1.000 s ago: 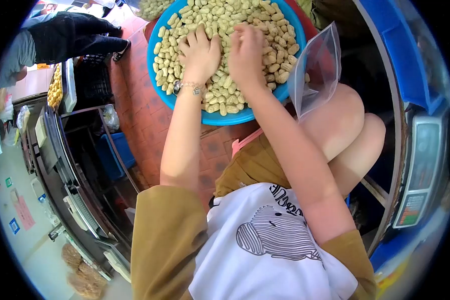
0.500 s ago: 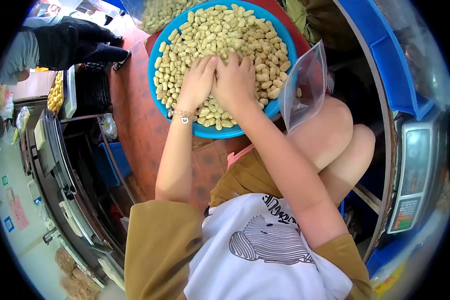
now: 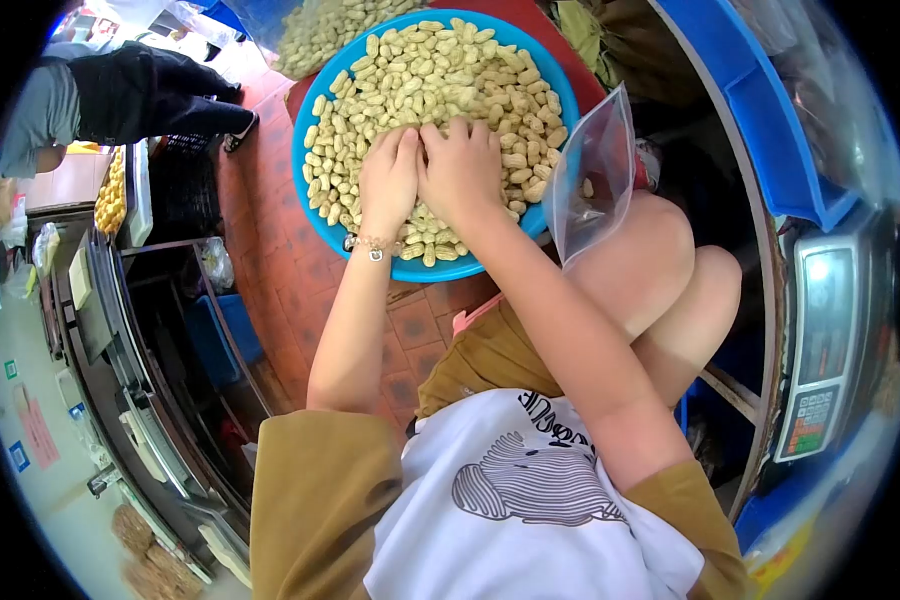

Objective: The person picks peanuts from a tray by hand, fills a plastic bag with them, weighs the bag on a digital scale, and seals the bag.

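Observation:
A round blue basin [image 3: 304,195] full of unshelled peanuts [image 3: 425,72] is in front of me. My left hand [image 3: 390,172] reaches palm down into the peanuts, its fingers curled over some of them; a bracelet [image 3: 374,246] is on that wrist. Close beside it, my right hand [image 3: 460,165] is also palm down, with bent fingers closed over peanuts. The thumb sides of the two hands nearly touch. What lies beneath both palms is hidden. Against the basin's right side stands a clear zip bag [image 3: 592,180], with a few peanuts low in it.
Behind the basin is another clear bag of peanuts [image 3: 335,28]. A digital scale [image 3: 820,345] and a blue tray [image 3: 760,100] are on the right. To the left stand metal shelving [image 3: 135,330] and a person in dark trousers [image 3: 140,90]. Red tiles [image 3: 280,270] cover the floor.
Both hands sit slightly lower in view, still among the peanuts, and the fingers have shifted. The whole view has moved a little, with the basin now slightly lower and further left.

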A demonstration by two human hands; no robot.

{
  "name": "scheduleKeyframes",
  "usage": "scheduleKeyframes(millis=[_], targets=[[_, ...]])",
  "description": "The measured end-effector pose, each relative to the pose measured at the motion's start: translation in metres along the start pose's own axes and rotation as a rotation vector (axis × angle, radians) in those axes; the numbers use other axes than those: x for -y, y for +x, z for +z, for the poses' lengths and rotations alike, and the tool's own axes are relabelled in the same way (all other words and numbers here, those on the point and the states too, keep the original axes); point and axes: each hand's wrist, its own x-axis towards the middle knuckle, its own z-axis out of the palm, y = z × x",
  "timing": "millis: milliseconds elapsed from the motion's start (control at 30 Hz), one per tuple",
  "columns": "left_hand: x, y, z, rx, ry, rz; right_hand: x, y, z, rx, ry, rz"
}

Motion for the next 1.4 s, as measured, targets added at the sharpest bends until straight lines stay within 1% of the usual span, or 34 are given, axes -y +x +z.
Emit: scheduleKeyframes(millis=[100, 200, 233, 267, 333, 433, 533, 567, 667, 700, 800, 867, 933, 967, 1067, 1100, 1233, 1333, 1400], targets=[[-0.003, -0.001, 0.001, -0.023, -0.022, -0.006, 0.001, -0.002, 0.007, -0.117, 0.042, -0.017], [0.003, 0.004, 0.005, 0.009, -0.167, -0.007, 0.001, 0.001, 0.011, -0.099, 0.238, 0.039], [0.006, 0.008, 0.011, 0.014, -0.328, -0.016, 0.0, 0.001, 0.009, -0.052, 0.289, 0.052], [0.008, 0.007, 0.016, 0.003, -0.429, -0.086, -0.002, 0.003, 0.006, -0.002, 0.292, 0.054], [-0.011, 0.001, 0.019, -0.021, -0.628, -0.226, -0.01, 0.008, 0.002, 0.096, 0.3, 0.06], [-0.015, 0.0, 0.024, -0.091, -0.849, -0.325, -0.006, 0.006, 0.004, 0.072, 0.246, 0.057], [-0.02, 0.0, 0.018, -0.143, -0.893, -0.327, -0.002, 0.009, 0.008, -0.027, 0.478, 0.119], [-0.025, -0.004, 0.017, -0.194, -0.911, -0.405, 0.0, 0.008, 0.008, -0.017, 0.656, 0.232], [-0.03, -0.009, 0.015, -0.331, -1.042, -0.389, 0.009, 0.006, -0.002, -0.029, 0.918, 0.365], [-0.041, -0.014, 0.013, -0.343, -1.127, -0.403, 0.01, 0.004, 0.004, -0.013, 1.115, 0.503], [-0.064, -0.026, 0.014, -0.386, -1.332, -0.398, 0.014, 0.002, -0.006, -0.088, 1.592, 0.628], [-0.066, -0.028, 0.017, -0.392, -1.403, -0.361, 0.012, 0.001, -0.012, -0.135, 1.663, 0.572], [-0.061, -0.028, 0.018, -0.385, -1.49, -0.325, 0.006, 0.01, -0.015, -0.018, 1.997, 0.774], [-0.056, -0.026, 0.017, -0.382, -1.558, -0.328, 0.004, 0.009, -0.017, 0.017, 2.103, 0.845], [-0.048, -0.023, 0.013, -0.313, -1.705, -0.301, 0.007, 0.011, -0.026, -0.032, 2.191, 0.876], [-0.04, -0.023, 0.014, -0.285, -1.778, -0.271, 0.006, 0.011, -0.026, -0.029, 2.207, 0.847], [-0.024, -0.022, 0.013, -0.179, -2.004, -0.256, 0.008, 0.013, -0.023, -0.058, 2.191, 0.909], [-0.027, -0.022, 0.015, -0.15, -1.95, -0.227, 0.011, 0.014, -0.027, -0.034, 2.251, 0.976], [-0.025, -0.021, 0.016, -0.164, -1.944, -0.237, 0.009, 0.013, -0.025, -0.001, 2.279, 0.937]])
